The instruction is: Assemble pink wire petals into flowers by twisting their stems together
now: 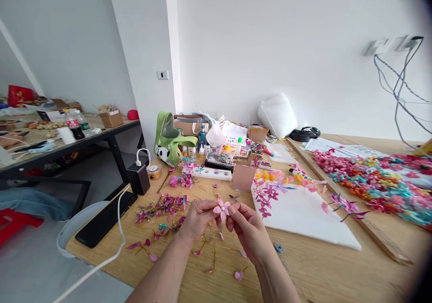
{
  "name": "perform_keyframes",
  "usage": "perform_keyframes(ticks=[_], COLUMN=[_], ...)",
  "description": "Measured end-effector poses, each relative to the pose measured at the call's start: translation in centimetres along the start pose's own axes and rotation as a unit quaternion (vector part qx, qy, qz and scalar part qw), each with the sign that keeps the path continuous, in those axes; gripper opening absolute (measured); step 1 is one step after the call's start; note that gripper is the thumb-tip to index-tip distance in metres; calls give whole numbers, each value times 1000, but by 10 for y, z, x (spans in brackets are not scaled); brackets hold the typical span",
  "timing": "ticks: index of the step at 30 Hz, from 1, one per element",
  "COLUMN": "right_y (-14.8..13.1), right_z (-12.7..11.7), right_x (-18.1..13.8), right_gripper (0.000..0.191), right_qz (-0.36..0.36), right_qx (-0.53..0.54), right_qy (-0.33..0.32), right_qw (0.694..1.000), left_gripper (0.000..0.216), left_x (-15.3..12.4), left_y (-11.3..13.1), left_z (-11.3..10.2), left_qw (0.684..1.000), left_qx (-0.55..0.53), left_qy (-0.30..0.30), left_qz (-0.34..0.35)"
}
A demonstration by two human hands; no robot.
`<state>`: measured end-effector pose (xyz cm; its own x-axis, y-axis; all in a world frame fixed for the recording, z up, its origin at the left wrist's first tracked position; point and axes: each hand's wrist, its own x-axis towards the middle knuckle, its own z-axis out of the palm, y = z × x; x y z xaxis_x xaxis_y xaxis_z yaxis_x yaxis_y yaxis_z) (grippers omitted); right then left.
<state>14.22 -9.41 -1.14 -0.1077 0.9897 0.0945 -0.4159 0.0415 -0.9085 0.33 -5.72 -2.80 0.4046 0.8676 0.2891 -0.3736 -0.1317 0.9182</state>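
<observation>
Head view: flower point(222, 210) stem hidden behind fingers point(236, 213).

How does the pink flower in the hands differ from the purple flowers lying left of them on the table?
The pink flower is pale pink with a white bead at its centre; the purple flowers are dark magenta. The pink flower is pinched between the left hand and the right hand, above the table; the purple flowers lie loose in a scattered heap. Both are small craft flowers.
</observation>
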Motion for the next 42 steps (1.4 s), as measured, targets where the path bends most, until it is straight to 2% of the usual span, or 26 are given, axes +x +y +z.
perform_keyframes(ticks=[4,8,15,20,26,33,39,42], right_y=[0,-3,-10,-7,-7,-10,-14,-16], right_z=[-2,-9,-15,-14,-12,-11,-7,-8], right_x=[-2,-3,-6,-8,-10,-14,-15,-16], right_gripper=[30,35,34,32,31,29,27,29], right_qz=[9,22,79,99,109,84,47,47], right_qx=[11,38,24,39,48,-3,-40,-57], right_qy=[-5,1,-55,-88,-107,-116,-132,-136], right_qw=[1000,999,995,990,987,990,989,988], left_gripper=[28,28,33,36,28,30,26,27], left_x=[0,-2,-6,-7,-8,-10,-11,-11], left_y=[1,-2,-3,-6,-12,-14,-8,-8], left_z=[2,-1,-4,-5,-9,-14,-10,-12], left_qw=[1000,998,986,976,969,967,958,961], left_qx=[-2,-16,-26,-22,-50,-64,-76,-68], left_qy=[-5,-43,-132,-162,-182,-178,-209,-203], left_qz=[6,-31,-101,-145,-160,-169,-182,-175])
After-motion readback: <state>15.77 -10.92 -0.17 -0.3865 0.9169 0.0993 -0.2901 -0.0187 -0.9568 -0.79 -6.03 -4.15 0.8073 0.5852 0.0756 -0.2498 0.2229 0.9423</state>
